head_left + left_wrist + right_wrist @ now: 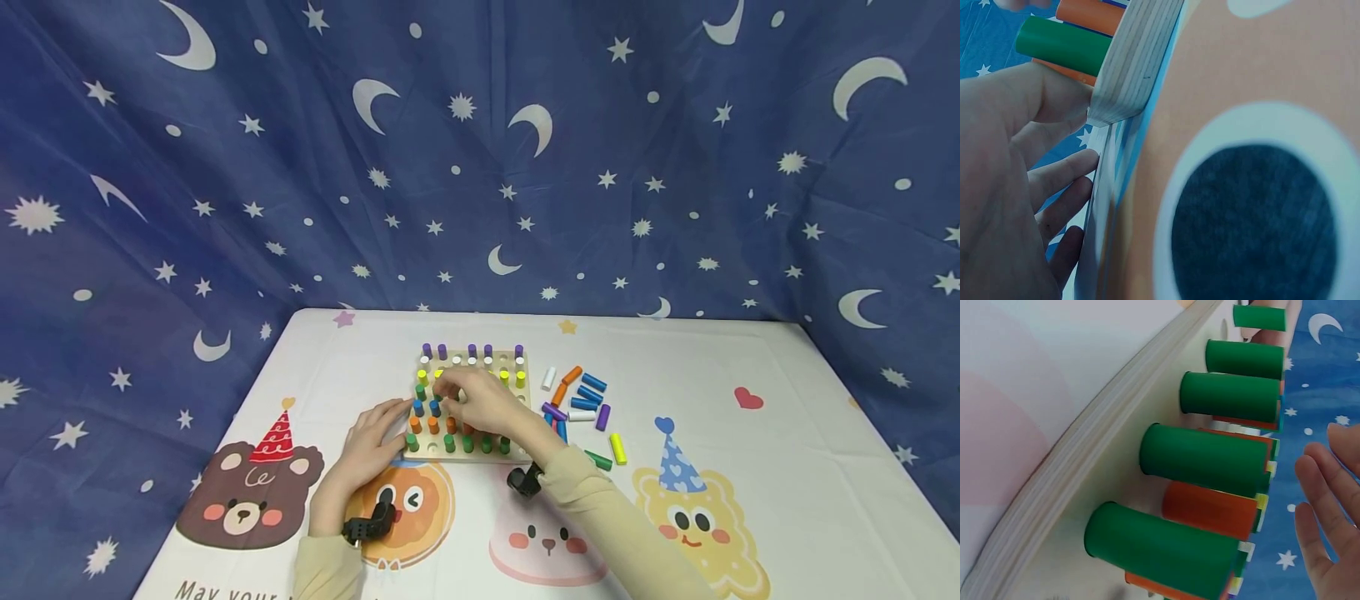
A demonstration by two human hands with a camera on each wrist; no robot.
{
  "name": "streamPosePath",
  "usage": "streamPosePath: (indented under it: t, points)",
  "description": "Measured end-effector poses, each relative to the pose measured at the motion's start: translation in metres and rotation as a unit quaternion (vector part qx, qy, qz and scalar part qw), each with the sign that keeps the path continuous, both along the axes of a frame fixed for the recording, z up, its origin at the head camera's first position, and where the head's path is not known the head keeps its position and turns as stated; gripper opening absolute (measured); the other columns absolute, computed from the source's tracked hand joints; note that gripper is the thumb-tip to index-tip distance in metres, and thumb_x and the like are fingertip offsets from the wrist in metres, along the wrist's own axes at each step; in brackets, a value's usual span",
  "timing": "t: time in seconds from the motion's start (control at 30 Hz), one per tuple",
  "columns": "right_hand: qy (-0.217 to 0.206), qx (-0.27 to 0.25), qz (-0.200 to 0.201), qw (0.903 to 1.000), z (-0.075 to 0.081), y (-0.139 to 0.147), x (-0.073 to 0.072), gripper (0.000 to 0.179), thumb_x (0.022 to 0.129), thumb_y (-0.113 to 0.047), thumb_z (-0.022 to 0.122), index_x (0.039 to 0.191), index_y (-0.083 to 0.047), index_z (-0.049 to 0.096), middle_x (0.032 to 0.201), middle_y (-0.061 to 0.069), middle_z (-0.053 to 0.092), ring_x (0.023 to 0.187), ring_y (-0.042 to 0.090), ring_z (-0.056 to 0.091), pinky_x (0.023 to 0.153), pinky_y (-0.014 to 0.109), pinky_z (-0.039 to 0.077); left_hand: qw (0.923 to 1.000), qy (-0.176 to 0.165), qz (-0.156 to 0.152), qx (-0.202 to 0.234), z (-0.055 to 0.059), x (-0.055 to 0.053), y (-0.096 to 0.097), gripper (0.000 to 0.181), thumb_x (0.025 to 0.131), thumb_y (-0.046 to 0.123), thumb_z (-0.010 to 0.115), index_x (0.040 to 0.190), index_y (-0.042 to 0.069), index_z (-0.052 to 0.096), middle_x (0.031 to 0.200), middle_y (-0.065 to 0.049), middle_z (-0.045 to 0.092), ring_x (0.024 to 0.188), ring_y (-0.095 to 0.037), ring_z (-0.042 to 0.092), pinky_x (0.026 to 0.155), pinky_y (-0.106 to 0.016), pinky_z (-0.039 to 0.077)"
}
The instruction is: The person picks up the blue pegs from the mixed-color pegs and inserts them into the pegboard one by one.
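A wooden pegboard (517,454) on the table holds rows of coloured pegs, including green pegs (1204,459) along its near edge. My left hand (371,446) rests at the board's left side. In the left wrist view, its thumb (1054,94) lies at the board's corner, beside a green peg (1063,45), with the other fingers loosely extended. My right hand (480,400) reaches over the middle of the board, thumb and forefinger bent towards a green peg (437,395) at the left. I cannot tell whether they pinch a peg. Its other fingers (1319,500) hang above the pegs.
Right of the board lies a loose spread of pegs: several blue pegs (585,403), a yellow peg (618,448), a green peg (598,460), plus white, orange and purple ones. The tablecloth (712,375) is printed with cartoon animals. A blue starry curtain (480,208) hangs behind.
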State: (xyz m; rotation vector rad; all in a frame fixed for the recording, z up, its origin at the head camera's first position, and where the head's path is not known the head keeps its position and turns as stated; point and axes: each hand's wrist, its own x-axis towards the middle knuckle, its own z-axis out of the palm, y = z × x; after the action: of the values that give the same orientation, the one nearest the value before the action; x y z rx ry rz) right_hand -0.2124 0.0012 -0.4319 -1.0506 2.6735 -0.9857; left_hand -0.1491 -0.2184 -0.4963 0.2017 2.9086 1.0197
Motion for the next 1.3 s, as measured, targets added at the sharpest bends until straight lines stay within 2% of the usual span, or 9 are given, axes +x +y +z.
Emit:
streamPosePath:
  t: [0.37, 0.73, 1.13, 1.3]
  points:
    - [0.043, 0.007, -0.017, 0.9989, 0.009, 0.014, 0.02, 0.018, 0.089, -0.015, 0.065, 0.107, -0.014, 0.068, 0.101, -0.002, 0.069, 0.095, 0.013, 0.063, 0.085, 0.029, 0.052, 1.0, 0.005, -0.002, -0.001, -0.001, 0.001, -0.001, 0.054, 0.092, 0.02, 0.054, 0.145, 0.019, 0.044, 0.15, -0.009, 0.04, 0.135, -0.036, 0.032, 0.105, -0.062, 0.026]
    - [0.048, -0.035, -0.039, 0.9975, 0.006, 0.033, 0.035, 0.019, 0.089, -0.016, 0.065, 0.108, -0.015, 0.068, 0.105, -0.001, 0.071, 0.097, 0.011, 0.063, 0.086, 0.032, 0.052, 1.0, 0.005, -0.002, 0.003, -0.001, 0.0, -0.001, 0.055, 0.091, 0.019, 0.055, 0.144, 0.019, 0.045, 0.15, -0.009, 0.041, 0.136, -0.036, 0.032, 0.105, -0.061, 0.027]
    - [0.04, -0.079, -0.111, 0.9899, 0.001, 0.062, 0.051, 0.02, 0.087, -0.014, 0.068, 0.107, -0.019, 0.069, 0.107, -0.007, 0.068, 0.102, 0.011, 0.062, 0.086, 0.035, 0.052, 1.0, 0.002, -0.003, 0.003, 0.001, 0.001, 0.0, 0.055, 0.091, 0.019, 0.055, 0.144, 0.018, 0.045, 0.149, -0.01, 0.041, 0.136, -0.036, 0.032, 0.105, -0.061, 0.026]
    - [0.045, -0.094, -0.139, 0.9847, -0.003, 0.073, 0.054, 0.021, 0.086, -0.011, 0.07, 0.106, -0.014, 0.069, 0.101, -0.002, 0.069, 0.097, 0.012, 0.061, 0.086, 0.038, 0.052, 1.0, 0.005, -0.005, 0.002, 0.001, 0.001, 0.0, 0.055, 0.091, 0.019, 0.055, 0.145, 0.019, 0.045, 0.149, -0.009, 0.041, 0.136, -0.037, 0.032, 0.105, -0.062, 0.026]
